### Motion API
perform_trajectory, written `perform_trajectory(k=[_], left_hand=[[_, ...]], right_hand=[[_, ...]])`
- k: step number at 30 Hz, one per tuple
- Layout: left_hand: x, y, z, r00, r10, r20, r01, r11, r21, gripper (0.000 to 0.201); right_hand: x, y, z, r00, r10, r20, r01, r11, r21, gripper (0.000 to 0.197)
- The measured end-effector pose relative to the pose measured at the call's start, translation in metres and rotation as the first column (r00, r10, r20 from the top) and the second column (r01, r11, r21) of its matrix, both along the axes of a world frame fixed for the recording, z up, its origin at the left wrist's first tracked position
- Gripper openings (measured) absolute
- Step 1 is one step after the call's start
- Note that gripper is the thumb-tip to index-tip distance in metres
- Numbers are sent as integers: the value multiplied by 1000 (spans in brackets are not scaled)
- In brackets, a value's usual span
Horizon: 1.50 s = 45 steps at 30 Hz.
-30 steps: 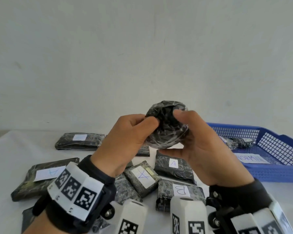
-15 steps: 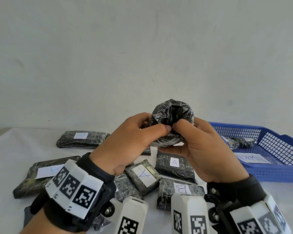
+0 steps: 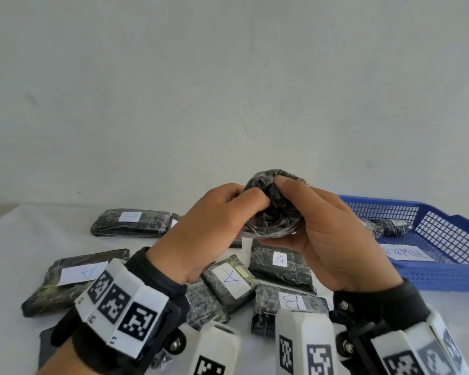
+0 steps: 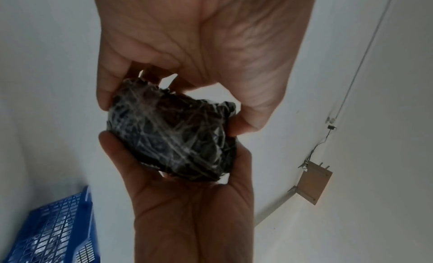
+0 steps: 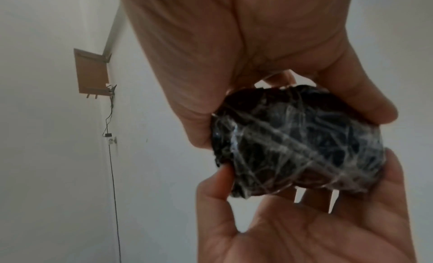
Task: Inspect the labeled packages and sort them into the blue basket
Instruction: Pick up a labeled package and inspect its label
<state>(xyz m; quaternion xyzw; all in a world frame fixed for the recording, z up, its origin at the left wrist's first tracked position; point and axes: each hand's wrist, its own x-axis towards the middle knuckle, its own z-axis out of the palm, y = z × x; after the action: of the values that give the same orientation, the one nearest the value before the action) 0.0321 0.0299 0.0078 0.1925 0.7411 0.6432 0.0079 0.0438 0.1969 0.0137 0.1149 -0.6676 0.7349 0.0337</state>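
A round black package (image 3: 275, 217) wrapped in clear film is held up above the table between both hands. My left hand (image 3: 251, 201) grips its left side, thumb pressed into the top. My right hand (image 3: 295, 201) cups it from the right and below, thumb on the crumpled top. No label shows on it in the left wrist view (image 4: 173, 137) or the right wrist view (image 5: 293, 146). The blue basket (image 3: 431, 277) stands at the right and holds a dark package (image 3: 387, 227) and a paper reading NORMAL (image 3: 406, 253).
Several flat black packages lie on the white table below my hands: one labeled A (image 3: 280, 263), one marked with a crossed A (image 3: 230, 280), one labeled B (image 3: 290, 304), one at the left (image 3: 76, 277), one farther back (image 3: 130, 221). A plain wall stands behind.
Both thumbs have moved in from the package's sides to its crumpled top, and the package has turned a little between the hands.
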Motion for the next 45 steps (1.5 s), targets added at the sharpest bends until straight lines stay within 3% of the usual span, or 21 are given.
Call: perform_trajectory(k=[3,7,10,12,15,17,21,24,26,28,33,38,42,45], left_hand=[[-4,-2,-1,1000,11,-16,-10,1000,25,64],[-2,-2,1,1000,-5,-20,5,1000,13,48],[-1,0,0,998,-51,22,50,998,47,35],[-6,1,-4,1000,5,22,-6,999,51,36],[-10,-1,-6,997,33,65,-38,995,87,31],[-11,-2,-6,995,9,96,-19,994,106,26],[-9,-4,-4,990,-61,126,48,994,100,35],[-8,-9,-2,990,-74,117,66,995,72,55],[-9,-11,-1,990,-62,128,58,998,31,59],[-10,-13,-2,994,11,112,-10,1000,-9,60],[-14,-15,-8,971,214,-105,-230,955,-185,58],[-12,-12,-7,932,280,-229,-293,956,-23,53],[-14,-10,-8,964,218,-151,-207,975,85,45],[-18,-12,-9,966,208,-151,-198,977,78,47]], right_hand=[[0,3,-2,999,48,-7,-47,998,31,35],[-3,5,-4,998,34,-57,-32,999,40,16],[-2,5,-4,998,44,-52,-41,997,62,21],[-1,6,-4,997,69,-40,-65,994,93,15],[-1,8,-5,994,107,-1,-106,988,116,35],[-2,7,-5,996,89,-14,-87,989,121,33],[-4,2,-6,999,40,-5,-40,997,66,15],[-4,3,-5,995,74,73,-73,997,-22,18],[-5,4,-5,988,92,125,-81,993,-88,23],[-8,4,-5,983,67,173,-42,989,-143,30],[-10,9,-5,980,25,199,11,984,-176,33],[-11,11,-4,961,148,232,-67,943,-326,38],[-15,7,-8,966,64,251,31,933,-357,28],[-14,10,-6,963,108,245,-7,924,-382,32]])
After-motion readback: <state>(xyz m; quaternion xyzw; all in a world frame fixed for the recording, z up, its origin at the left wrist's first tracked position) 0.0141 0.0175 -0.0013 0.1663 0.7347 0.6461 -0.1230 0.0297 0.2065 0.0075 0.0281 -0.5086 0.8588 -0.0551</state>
